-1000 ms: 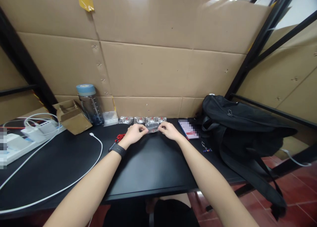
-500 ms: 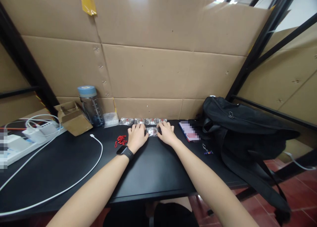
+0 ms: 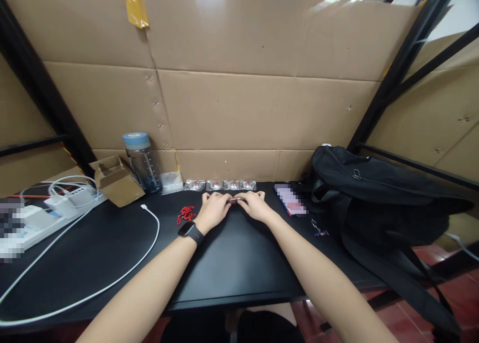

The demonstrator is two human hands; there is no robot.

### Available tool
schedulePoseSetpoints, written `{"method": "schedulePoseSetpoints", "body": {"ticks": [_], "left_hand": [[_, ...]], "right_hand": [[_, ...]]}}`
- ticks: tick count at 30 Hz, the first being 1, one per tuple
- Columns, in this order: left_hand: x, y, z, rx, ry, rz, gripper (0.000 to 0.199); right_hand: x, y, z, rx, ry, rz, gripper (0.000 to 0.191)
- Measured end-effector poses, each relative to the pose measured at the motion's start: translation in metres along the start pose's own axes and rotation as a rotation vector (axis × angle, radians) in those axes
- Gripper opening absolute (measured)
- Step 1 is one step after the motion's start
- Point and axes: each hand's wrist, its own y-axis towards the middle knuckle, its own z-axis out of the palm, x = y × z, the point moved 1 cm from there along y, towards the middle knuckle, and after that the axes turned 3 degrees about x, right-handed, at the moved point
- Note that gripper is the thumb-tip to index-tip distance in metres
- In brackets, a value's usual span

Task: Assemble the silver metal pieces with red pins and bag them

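Between my two hands a small clear plastic packet (image 3: 234, 201) with something red and shiny in it is tipped nearly edge-on. My left hand (image 3: 214, 209), with a dark watch on the wrist, pinches its left end. The right end is held by the fingers of my right hand (image 3: 253, 205). Just behind, a row of several similar clear packets (image 3: 215, 185) lies along the foot of the cardboard wall. A little heap of red cords (image 3: 186, 214) rests left of my left hand. What exactly the held packet contains is too small to make out.
Left on the black table (image 3: 239, 273) are a water bottle (image 3: 144, 163), an opened cardboard box (image 3: 118, 180), a white cable (image 3: 157, 233) and a power strip (image 3: 33, 233). To the right lie a phone-like item (image 3: 290, 200), a keyring (image 3: 319, 228) and a black backpack (image 3: 385, 193).
The packet lay flat with my fingers at its sides; now both hands pinch it and it is tilted up on edge. My hands have come closer together. The view has shifted slightly.
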Motion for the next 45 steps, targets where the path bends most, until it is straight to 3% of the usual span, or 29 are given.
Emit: {"method": "schedulePoseSetpoints", "body": {"ticks": [4, 10, 15, 20, 22, 24, 26, 29, 37, 42, 45], "left_hand": [[0.025, 0.009, -0.014, 0.026, -0.046, -0.097, 0.021], [0.102, 0.035, -0.053, 0.062, 0.064, -0.513, 0.033], [0.129, 0.049, -0.05, 0.138, 0.14, -0.527, 0.026], [0.127, 0.043, -0.046, 0.089, 0.226, -0.503, 0.033], [0.126, 0.036, -0.053, 0.158, 0.215, -0.478, 0.035], [0.126, 0.026, -0.061, 0.3, 0.156, -0.445, 0.029], [0.125, 0.015, -0.068, 0.396, 0.104, -0.415, 0.021], [0.122, 0.001, -0.069, 0.426, 0.071, -0.393, 0.014], [0.105, -0.007, -0.057, 0.243, -0.004, -0.297, 0.014], [0.07, -0.006, -0.061, 0.008, -0.306, -0.052, 0.019], [0.047, -0.004, -0.058, -0.048, -0.438, 0.023, 0.022]], "right_hand": [[0.001, 0.0, -0.004, -0.058, 0.095, 0.063, 0.025], [-0.008, 0.001, -0.016, -0.177, 0.088, 0.111, 0.024], [-0.018, 0.0, -0.024, -0.188, 0.079, 0.148, 0.026], [-0.03, -0.005, -0.028, -0.07, -0.009, 0.135, 0.03], [-0.035, -0.007, -0.028, 0.024, -0.026, 0.095, 0.041], [-0.04, -0.008, -0.028, 0.096, -0.004, 0.048, 0.049], [-0.044, -0.008, -0.028, 0.114, 0.025, 0.02, 0.043], [-0.045, -0.007, -0.027, 0.083, 0.043, 0.039, 0.034], [-0.044, -0.01, -0.03, 0.016, 0.135, 0.073, 0.035], [-0.035, -0.009, -0.031, -0.127, 0.367, 0.048, 0.047], [-0.017, -0.009, -0.029, -0.173, 0.58, 0.031, 0.048]]}}
